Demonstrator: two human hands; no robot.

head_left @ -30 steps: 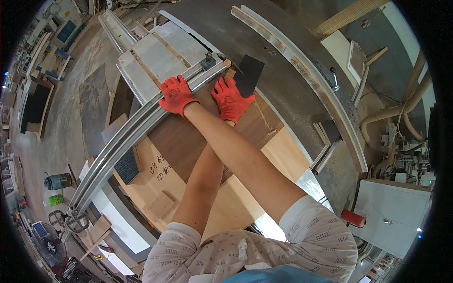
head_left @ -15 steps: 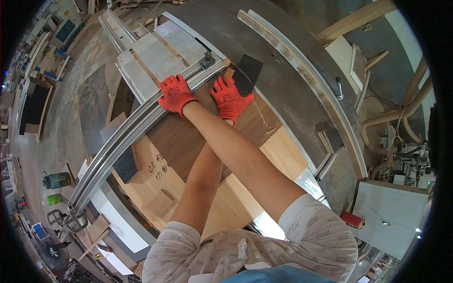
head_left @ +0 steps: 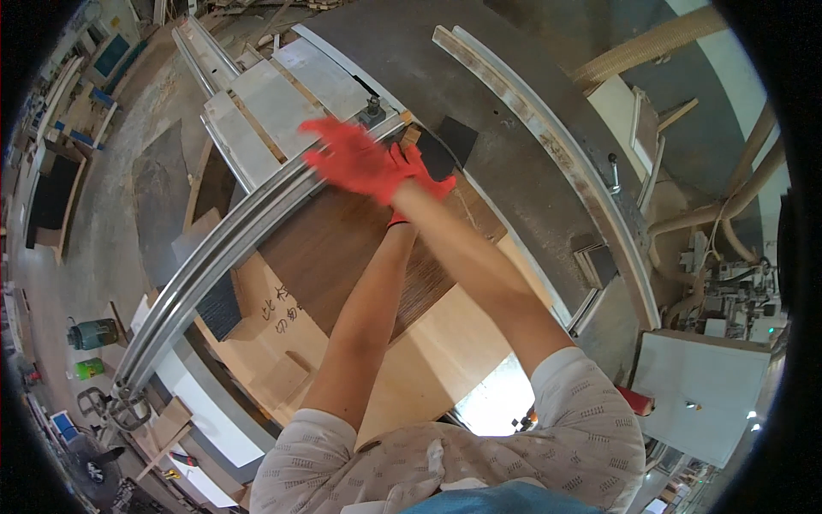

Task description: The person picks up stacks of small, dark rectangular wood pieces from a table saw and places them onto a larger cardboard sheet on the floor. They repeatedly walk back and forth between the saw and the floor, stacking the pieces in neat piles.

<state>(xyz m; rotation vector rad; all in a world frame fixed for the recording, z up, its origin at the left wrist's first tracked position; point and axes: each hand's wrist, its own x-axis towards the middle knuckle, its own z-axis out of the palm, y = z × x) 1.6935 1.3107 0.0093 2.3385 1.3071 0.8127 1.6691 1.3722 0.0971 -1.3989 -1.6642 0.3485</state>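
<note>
The dark brown wood-grain panel (head_left: 342, 257) lies flat on the grey saw counter (head_left: 514, 171), its far edge against the long metal rail (head_left: 231, 248). The right hand (head_left: 355, 158), red-gloved and blurred, is spread flat over that far edge, fingers apart. The left hand (head_left: 424, 171), also red-gloved, sits mostly hidden behind it near a small black block (head_left: 449, 141); its grip cannot be told.

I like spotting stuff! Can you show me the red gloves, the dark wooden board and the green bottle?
right hand (head_left: 355, 158): head view, back of the blurred red glove.
left hand (head_left: 419, 171): head view, glove knuckles.
dark wooden board (head_left: 330, 257): head view, bare face.
green bottle (head_left: 88, 368): head view, its side.
</note>
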